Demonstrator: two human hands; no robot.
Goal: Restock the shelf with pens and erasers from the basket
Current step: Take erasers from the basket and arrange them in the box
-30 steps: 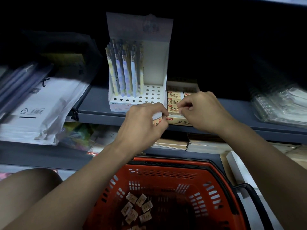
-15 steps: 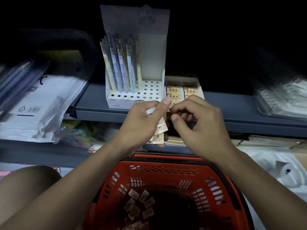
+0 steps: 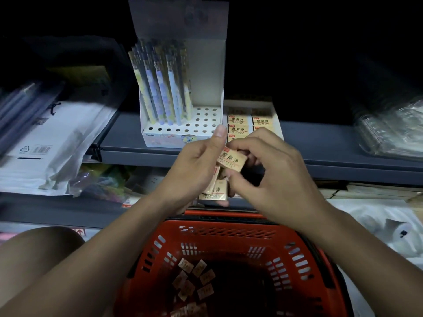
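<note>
Right grip [image 3: 272,170] pinches one eraser [image 3: 232,159] off left grip's [image 3: 194,170] held stack, prob. for shelf's eraser box [image 3: 249,105].

The light is dim, and the space above and behind the grey metal shelf [image 3: 332,156] falls into near blackness. A lower shelf [image 3: 57,211] of the same grey runs beneath it. At the left, white plastic-wrapped packages [image 3: 45,152] with a barcode label lean in a stack, dark folders [image 3: 20,99] beside them. Colourful packets [image 3: 103,179] lie under these. At the far right, spiral notebooks in clear wrap [image 3: 393,131] rest on the upper shelf; below, white wrapped goods [image 3: 384,225] sit in the lower corner.
</note>
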